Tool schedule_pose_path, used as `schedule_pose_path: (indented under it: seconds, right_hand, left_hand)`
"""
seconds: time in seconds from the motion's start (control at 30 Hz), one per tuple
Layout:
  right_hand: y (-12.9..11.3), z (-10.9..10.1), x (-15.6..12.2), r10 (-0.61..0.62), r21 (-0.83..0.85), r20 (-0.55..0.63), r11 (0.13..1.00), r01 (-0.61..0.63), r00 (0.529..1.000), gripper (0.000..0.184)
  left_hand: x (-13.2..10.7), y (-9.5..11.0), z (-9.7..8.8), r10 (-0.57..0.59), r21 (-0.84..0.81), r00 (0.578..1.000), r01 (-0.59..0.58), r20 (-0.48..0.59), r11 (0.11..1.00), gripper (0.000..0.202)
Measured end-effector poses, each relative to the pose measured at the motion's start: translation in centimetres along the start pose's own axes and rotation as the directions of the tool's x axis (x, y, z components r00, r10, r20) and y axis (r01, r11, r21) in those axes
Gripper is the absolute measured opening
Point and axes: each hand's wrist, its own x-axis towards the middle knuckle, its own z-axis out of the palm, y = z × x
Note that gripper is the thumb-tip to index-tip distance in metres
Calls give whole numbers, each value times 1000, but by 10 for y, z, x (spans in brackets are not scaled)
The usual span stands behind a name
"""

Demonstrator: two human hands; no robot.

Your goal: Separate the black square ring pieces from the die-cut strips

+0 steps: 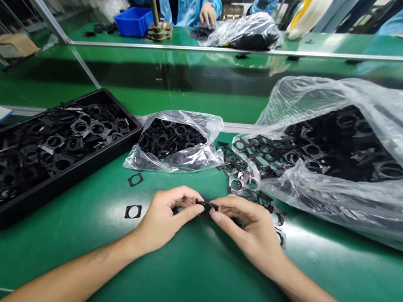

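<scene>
My left hand (pixel 167 217) and my right hand (pixel 250 229) meet over the green table (pixel 184 274), both pinched on one small black plastic part (pixel 206 208) held between their fingertips. Two flat black square frames (pixel 133 211) lie on the table just left of my left hand. A heap of the same black frames (pixel 244 180) spills from the mouth of a big clear bag (pixel 346 157) right beside my right hand.
A black tray (pixel 49 183) full of black frames stands at the left. A smaller clear bag (pixel 174 141) of parts lies behind my hands. Across a metal rail, a person in a blue coat (pixel 191 1) works near a blue bin (pixel 133 21) and another bag.
</scene>
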Motion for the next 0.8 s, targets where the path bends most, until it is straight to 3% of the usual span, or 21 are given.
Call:
schedule_pose_path:
  seconds: [0.1,0.23,0.37,0.6,0.8]
  right_hand:
    - [0,-1,1,103,128,-3,987,-102,995,18]
    - [3,-3,6,255,336,57,906,-259,965,22]
    - [3,-4,9,308,371,90,872,-319,947,26]
    - [-2,-6,7,262,204,110,938,-279,959,33]
    - [-4,-5,3,132,115,73,983,-140,989,30]
  left_hand:
    - [1,0,0,-35,-33,999,35,6,999,7]
    - [3,-2,-2,-98,-146,992,109,79,983,9]
    - [4,-4,-3,-117,-199,989,133,88,971,12]
    - [4,-1,-2,-129,-243,989,143,71,959,22]
    - [5,3,-2,-127,-253,988,146,91,956,26]
